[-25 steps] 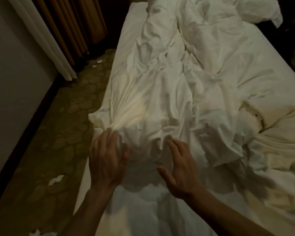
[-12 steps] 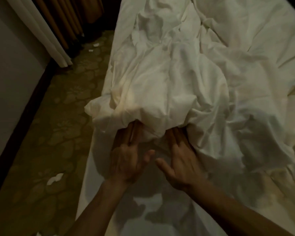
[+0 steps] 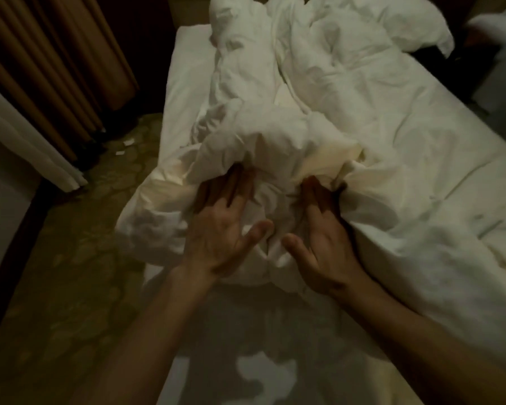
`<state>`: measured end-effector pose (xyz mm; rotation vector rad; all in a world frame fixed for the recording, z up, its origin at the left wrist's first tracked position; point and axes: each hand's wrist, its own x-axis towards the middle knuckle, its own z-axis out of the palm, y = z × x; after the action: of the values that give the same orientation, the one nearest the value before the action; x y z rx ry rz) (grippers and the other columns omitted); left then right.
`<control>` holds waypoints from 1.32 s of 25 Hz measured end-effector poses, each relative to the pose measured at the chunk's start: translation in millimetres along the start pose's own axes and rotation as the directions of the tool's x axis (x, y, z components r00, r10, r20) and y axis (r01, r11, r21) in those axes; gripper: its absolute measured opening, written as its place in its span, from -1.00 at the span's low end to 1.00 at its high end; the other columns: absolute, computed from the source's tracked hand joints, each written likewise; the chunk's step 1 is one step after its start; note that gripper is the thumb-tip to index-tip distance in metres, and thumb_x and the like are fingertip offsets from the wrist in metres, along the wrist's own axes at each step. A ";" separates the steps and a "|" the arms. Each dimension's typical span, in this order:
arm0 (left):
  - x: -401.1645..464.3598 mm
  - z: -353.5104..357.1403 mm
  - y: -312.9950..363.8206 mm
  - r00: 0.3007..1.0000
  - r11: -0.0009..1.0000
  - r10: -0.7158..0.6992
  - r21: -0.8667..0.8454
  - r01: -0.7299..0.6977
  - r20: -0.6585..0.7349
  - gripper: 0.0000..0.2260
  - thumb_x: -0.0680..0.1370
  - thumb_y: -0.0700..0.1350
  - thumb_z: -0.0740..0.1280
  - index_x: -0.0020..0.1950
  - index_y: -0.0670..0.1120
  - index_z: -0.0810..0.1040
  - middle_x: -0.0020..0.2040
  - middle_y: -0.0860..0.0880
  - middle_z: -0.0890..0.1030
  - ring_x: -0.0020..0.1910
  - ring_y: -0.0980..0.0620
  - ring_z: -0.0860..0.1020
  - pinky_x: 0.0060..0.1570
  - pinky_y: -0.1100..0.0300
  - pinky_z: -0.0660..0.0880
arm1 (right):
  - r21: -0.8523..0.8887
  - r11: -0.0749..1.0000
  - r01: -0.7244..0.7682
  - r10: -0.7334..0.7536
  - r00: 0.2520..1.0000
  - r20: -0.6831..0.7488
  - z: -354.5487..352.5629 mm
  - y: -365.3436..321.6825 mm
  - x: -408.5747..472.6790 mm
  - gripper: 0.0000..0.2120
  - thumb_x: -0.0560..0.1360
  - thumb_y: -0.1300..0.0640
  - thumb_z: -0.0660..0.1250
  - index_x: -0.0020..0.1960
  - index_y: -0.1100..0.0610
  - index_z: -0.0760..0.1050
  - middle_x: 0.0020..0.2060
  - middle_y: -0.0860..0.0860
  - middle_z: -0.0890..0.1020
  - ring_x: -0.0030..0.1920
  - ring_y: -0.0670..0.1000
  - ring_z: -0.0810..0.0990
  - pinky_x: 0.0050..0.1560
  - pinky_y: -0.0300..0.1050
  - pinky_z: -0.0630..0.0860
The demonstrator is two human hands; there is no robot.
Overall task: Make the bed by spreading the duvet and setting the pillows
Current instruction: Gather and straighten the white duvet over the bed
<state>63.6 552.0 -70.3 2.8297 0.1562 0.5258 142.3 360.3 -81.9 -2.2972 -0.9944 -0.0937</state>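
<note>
A crumpled white duvet (image 3: 348, 92) lies bunched along the middle of the bed (image 3: 187, 71), its near edge heaped into a thick fold. My left hand (image 3: 219, 238) and my right hand (image 3: 324, 244) lie side by side, backs up, on the fabric at that fold. The fingers of both are straight and pushed in under the heap, so the fingertips are hidden. Both thumbs stick out towards each other and rest on the cloth. A blurred white shape (image 3: 503, 21) at the far right may be a pillow.
The bare white sheet (image 3: 246, 346) shows below my forearms. Patterned carpet (image 3: 79, 258) runs along the bed's left side, with small paper scraps (image 3: 127, 143) on it. Brown curtains (image 3: 56, 62) and a white sheer curtain (image 3: 21, 141) hang at the left.
Both hands went from hovering before the duvet's near edge to sliding their fingers under it. The heap has risen and bunched higher over the fingers.
</note>
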 end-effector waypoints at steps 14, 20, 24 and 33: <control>140.9 155.9 -60.5 0.987 0.999 -0.035 -0.012 0.038 0.155 -0.18 0.54 0.41 -0.28 0.55 -0.10 0.24 0.56 -0.10 0.23 0.55 -0.05 0.14 0.53 0.03 -0.04 | -0.018 0.943 -0.334 0.322 0.894 0.313 55.0 160.5 108.2 0.22 0.22 -0.67 -0.32 0.62 0.13 -0.09 0.61 0.02 -0.01 0.58 -0.08 -0.04 0.36 -0.46 -0.29; 105.7 110.5 -50.5 0.989 0.998 -0.030 -0.043 0.036 0.146 -0.19 0.56 0.38 -0.30 0.54 -0.12 0.26 0.51 -0.15 0.31 0.51 -0.11 0.25 0.49 -0.08 0.10 | -0.029 0.959 -0.282 0.281 0.933 0.226 40.1 132.5 96.1 0.21 0.27 -0.66 -0.35 0.61 0.17 0.02 0.60 0.09 0.10 0.57 -0.02 0.05 0.42 -0.38 -0.20; 28.0 60.8 -51.9 0.986 0.998 -0.059 -0.009 0.061 0.157 -0.27 0.57 0.38 -0.28 0.59 0.00 0.11 0.57 -0.07 0.20 0.56 -0.01 0.10 0.54 -0.01 -0.02 | -0.064 0.992 -0.111 0.120 0.980 0.161 25.4 58.9 65.5 0.06 0.40 -0.58 -0.31 0.63 0.14 0.00 0.60 0.09 0.08 0.58 -0.04 0.02 0.51 -0.24 -0.19; -87.2 36.3 -74.3 0.968 0.970 -0.225 -0.115 0.212 -0.112 -0.35 0.62 0.30 -0.03 0.37 -0.18 0.47 0.31 -0.21 0.50 0.29 -0.19 0.45 0.22 -0.04 0.43 | 0.050 0.998 0.048 -0.056 0.982 0.179 67.3 -47.6 -31.7 -0.04 0.51 -0.51 -0.13 0.48 0.26 0.34 0.39 0.17 0.45 0.38 0.14 0.41 0.39 0.06 0.35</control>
<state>-8.4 601.7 -152.7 2.6368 0.4464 0.6398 75.6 403.4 -120.6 -2.2692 -1.1357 0.1172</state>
